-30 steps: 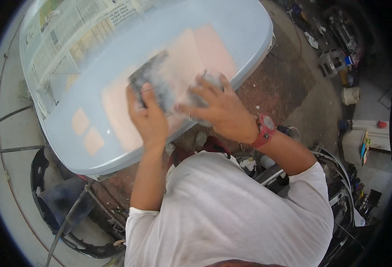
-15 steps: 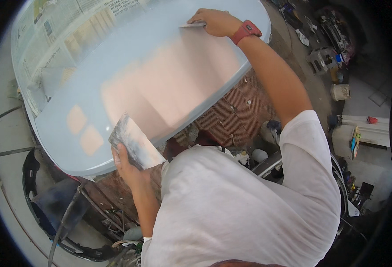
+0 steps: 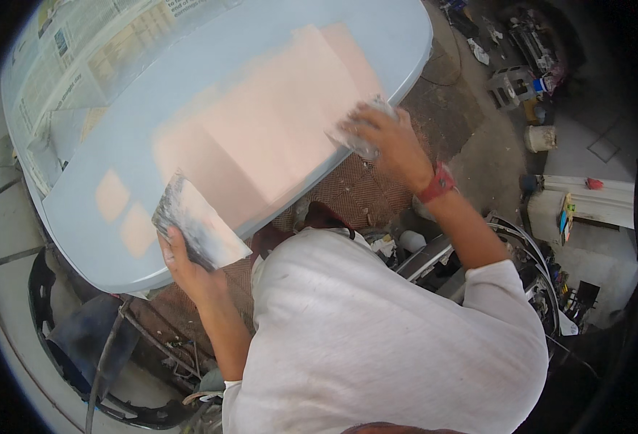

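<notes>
In front of me lies a large pale blue, rounded body panel with a broad patch of pinkish filler over its middle. Two small filler spots sit at its left end. My left hand grips a flat putty board smeared with dark grey and pale filler, held over the panel's near edge. At the near right edge, my right hand is closed on a flat grey putty spreader. Motion blurs the blade and fingers, so whether it touches the surface I cannot tell.
Newspaper covers the panel's far left part. Below is a reddish patterned floor mat. Dark hoses or rods and a black curved trim piece lie at left. A white bucket and a clear jug stand at right.
My right hand has swept from the far side of the panel back to its near right edge, spreader in hand. The left hand and board have barely moved; the view has shifted slightly.
</notes>
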